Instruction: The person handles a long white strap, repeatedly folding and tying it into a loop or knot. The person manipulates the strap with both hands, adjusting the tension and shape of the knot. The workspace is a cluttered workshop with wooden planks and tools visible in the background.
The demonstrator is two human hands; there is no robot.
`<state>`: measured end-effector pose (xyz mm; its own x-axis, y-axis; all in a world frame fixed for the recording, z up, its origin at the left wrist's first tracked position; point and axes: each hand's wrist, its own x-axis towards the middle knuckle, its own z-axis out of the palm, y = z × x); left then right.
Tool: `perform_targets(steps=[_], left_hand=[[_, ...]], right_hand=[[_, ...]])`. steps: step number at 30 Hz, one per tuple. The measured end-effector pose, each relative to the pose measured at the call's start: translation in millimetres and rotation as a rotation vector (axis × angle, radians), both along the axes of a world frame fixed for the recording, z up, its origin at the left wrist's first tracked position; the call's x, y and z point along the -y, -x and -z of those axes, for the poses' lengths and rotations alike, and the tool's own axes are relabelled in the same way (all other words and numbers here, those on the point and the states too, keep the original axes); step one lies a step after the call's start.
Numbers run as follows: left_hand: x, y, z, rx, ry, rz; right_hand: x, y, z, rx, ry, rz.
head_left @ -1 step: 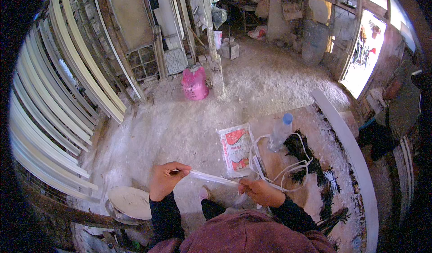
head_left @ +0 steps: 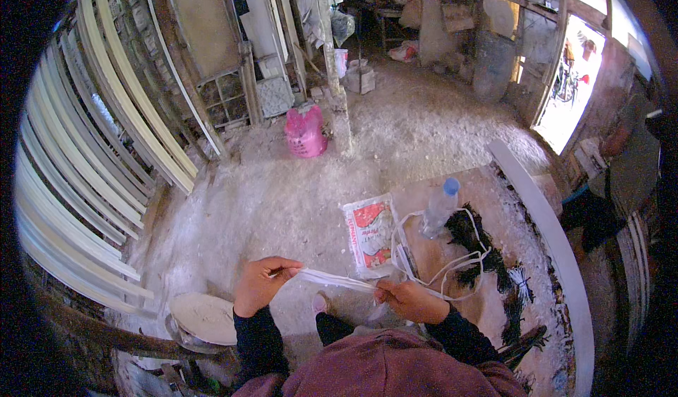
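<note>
A white cord, looking like a flat band or several strands together, stretches between my two hands in front of my body. My left hand pinches one end between thumb and fingertips. At the other end, my right hand is closed round the cord, its fingers partly hidden. Loose white loops trail from beside my right hand over the board to the right. Just beyond that hand lies a white and red printed packet. A clear plastic bottle with a blue cap stands beside the loops.
Dark fibre bundles lie on the board, bordered by a long pale strip. A round pale basin lid is near my left elbow. Long pale mouldings lean at left. A pink bag sits by a post. A person is at right.
</note>
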<state>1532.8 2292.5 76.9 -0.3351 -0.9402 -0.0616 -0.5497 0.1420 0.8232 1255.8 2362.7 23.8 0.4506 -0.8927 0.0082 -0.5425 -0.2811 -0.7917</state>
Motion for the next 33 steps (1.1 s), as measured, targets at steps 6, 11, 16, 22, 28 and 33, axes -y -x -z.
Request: perform_targets(steps=[6,11,16,22,28,33], left_hand=[[-18,55,20,0.496,0.631,0.452],[-27,82,46,0.243,0.022,0.504],[-13,56,44,0.223,0.271,0.516],[-4,39,48,0.197,0.148,0.530],[-5,32,62,0.057,0.037,0.567],[1,24,74,0.139,-0.070,0.616]], right_hand=[[13,0,-9,-0.229,0.182,-0.134],[19,-4,-20,-0.384,0.154,-0.202],[19,18,-35,-0.375,0.061,-0.153],[14,46,-25,-0.155,-0.007,-0.172],[10,63,-17,-0.054,-0.149,-0.172],[11,79,-12,-0.017,-0.328,-0.128]])
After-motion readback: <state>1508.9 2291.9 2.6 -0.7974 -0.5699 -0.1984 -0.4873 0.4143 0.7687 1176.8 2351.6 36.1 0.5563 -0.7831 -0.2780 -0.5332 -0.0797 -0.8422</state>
